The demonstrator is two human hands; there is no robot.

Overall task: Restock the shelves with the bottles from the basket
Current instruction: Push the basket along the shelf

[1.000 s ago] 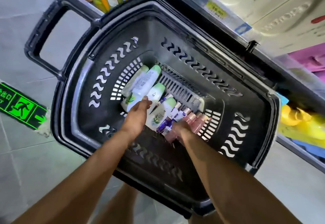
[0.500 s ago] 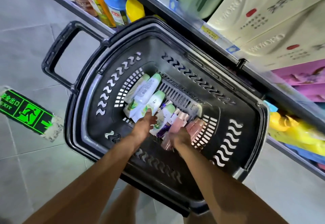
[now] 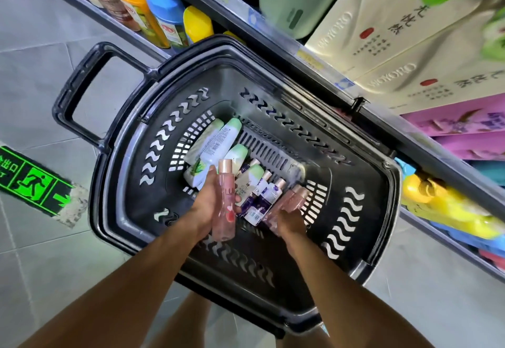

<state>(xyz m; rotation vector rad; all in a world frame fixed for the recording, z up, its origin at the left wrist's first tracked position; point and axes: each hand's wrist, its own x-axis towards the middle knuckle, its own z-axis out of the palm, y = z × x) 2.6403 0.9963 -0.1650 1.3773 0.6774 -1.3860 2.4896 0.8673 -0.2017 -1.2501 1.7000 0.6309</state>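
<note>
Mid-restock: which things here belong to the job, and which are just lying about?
Job: left hand holding pink bottle; right hand gripping second pink bottle; green-capped bottles; purple bottles; basket; shelf.
Not: exit sticker; spray cans; cream boxes.

i see the basket (image 3: 101, 212) open from above. the shelf edge (image 3: 308, 58) hugs its far rim; bottles (image 3: 216, 142) crowd its floor.

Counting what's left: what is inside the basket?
Inside the basket lie green-capped bottles, purple bottles and pink bottles, which the right hand grips. The left hand holds another pink bottle upright. Anything beneath the pile or hands is hidden.
</note>
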